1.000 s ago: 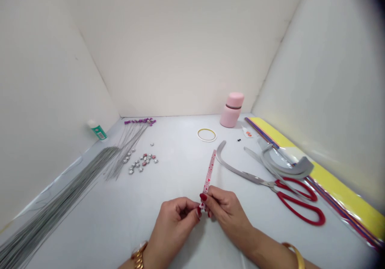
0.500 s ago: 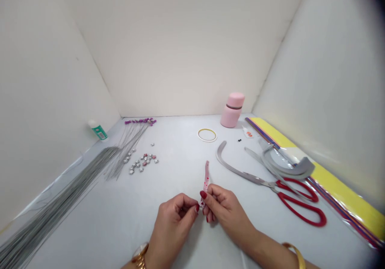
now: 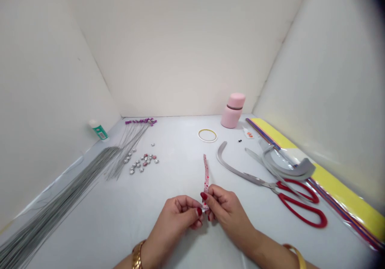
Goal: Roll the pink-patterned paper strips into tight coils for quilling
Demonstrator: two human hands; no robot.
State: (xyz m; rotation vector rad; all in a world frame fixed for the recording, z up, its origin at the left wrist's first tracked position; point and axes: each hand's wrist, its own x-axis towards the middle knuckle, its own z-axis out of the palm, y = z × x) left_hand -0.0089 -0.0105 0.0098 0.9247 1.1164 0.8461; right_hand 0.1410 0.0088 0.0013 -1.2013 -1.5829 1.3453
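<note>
1. Clock centred on the fingertips, 12 pointing away from the person. Left hand (image 3: 182,215), at 8 o'clock: thumb and forefinger pinch the near end of a strip (image 3: 206,177).
2. Right hand (image 3: 227,209), at 4 o'clock: thumb presses the same strip against curled fingers, just beside the left fingertips.
3. Strip: narrow, pale pink with red spots. Near end is mostly hidden by fingers; cannot tell whether it is folded or knotted. Free end runs towards 12 o'clock with a slight bend.
4. Handling, judged: very light, probably paper; bends easily across its width, creases readily, could tear if tugged. Smooth face may slip a little.
5. Hold, judged: flat faces between thumb and fingertip, close to the near end; light pressure, edges left uncrushed.
6. Scissors (image 3: 273,185) lie well apart at 2 o'clock, blades together.
7. Small stars (image 3: 144,164) lie scattered at 10 o'clock.
8. Farther off: tape ring (image 3: 207,141) at 12, pink bottle (image 3: 231,116) near 1 o'clock.
</note>
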